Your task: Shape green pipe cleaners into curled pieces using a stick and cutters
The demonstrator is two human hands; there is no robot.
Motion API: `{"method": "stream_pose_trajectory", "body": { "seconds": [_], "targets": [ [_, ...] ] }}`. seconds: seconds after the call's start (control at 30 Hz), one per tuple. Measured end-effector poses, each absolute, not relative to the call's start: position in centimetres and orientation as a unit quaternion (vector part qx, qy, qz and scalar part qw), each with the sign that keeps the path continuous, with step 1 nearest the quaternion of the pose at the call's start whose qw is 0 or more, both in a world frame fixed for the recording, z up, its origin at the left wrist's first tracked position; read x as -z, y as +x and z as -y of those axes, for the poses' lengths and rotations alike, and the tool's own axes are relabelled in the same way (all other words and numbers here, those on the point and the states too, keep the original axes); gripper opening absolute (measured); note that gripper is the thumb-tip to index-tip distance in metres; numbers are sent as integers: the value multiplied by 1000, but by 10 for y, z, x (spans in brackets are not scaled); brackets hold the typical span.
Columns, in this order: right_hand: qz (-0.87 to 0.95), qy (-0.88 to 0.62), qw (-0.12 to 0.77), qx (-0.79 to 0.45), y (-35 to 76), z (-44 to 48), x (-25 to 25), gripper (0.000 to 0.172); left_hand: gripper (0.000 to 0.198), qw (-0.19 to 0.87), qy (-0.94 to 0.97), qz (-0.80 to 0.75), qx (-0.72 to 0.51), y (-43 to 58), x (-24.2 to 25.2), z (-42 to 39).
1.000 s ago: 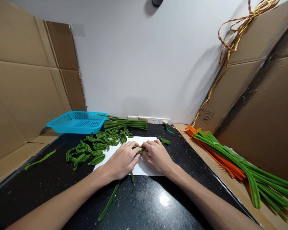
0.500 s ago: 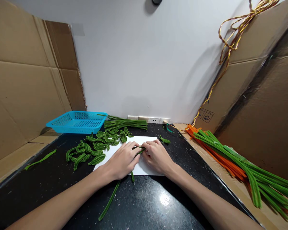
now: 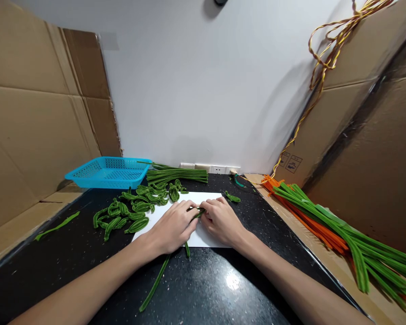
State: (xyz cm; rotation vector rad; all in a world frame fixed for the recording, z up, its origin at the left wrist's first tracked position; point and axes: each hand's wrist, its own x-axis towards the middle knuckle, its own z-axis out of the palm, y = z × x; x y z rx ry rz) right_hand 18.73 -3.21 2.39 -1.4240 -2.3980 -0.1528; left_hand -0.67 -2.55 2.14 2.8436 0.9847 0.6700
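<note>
My left hand [image 3: 173, 227] and my right hand [image 3: 220, 220] meet over a white sheet [image 3: 208, 238] on the black table [image 3: 203, 289]. Both pinch a green pipe cleaner [image 3: 199, 212] between their fingertips. Its long tail [image 3: 154, 284] runs out from under my left hand toward me. A second short green end [image 3: 187, 249] pokes out beside it. A pile of bent green pipe-cleaner pieces [image 3: 133, 208] lies just left of my left hand.
A blue plastic basket [image 3: 110, 172] stands at the back left, with a bundle of straight green pipe cleaners [image 3: 177, 174] beside it. Long green and orange pipe cleaners [image 3: 328, 225] lie on cardboard at the right. A loose green piece [image 3: 56, 227] rests at the left edge. Cardboard panels flank both sides.
</note>
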Motion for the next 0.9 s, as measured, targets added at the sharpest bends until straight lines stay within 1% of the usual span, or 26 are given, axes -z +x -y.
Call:
{"method": "stream_pose_trajectory", "body": {
  "seconds": [0.9],
  "targets": [
    [845,-503,174,56,188,31,-22,15,21,32,921,-316,-225,-6,-21,27]
  ]
}}
